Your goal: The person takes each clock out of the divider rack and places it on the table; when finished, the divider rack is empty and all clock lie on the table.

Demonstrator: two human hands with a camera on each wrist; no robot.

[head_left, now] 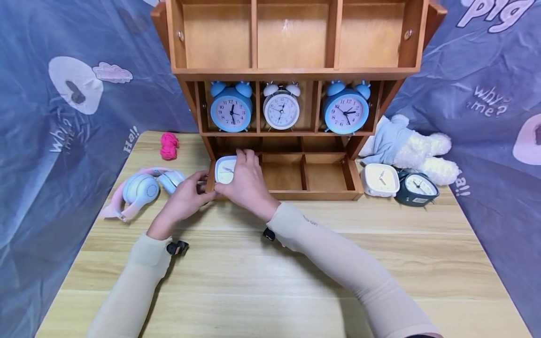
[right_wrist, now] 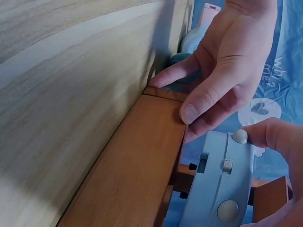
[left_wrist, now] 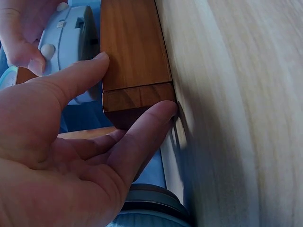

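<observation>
The pale-blue square alarm clock (head_left: 225, 171) is pinched by the partly closed right hand (head_left: 250, 182), lying just left of it, at the bottom-left compartment of the wooden shelf (head_left: 313, 195); whether its base is seated cannot be told. Beside it, the shelf's front corner is gripped by the left hand (head_left: 186, 198), fingers curled.

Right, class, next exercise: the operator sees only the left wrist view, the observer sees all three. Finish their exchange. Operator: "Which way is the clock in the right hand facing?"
Observer: The clock in the right hand faces the head camera.
Operator: What lies past the right end of the shelf?
Observer: A white fluffy toy in blue.
Operator: And behind the headphones?
Observer: A small pink bundle lies on the table.
</observation>
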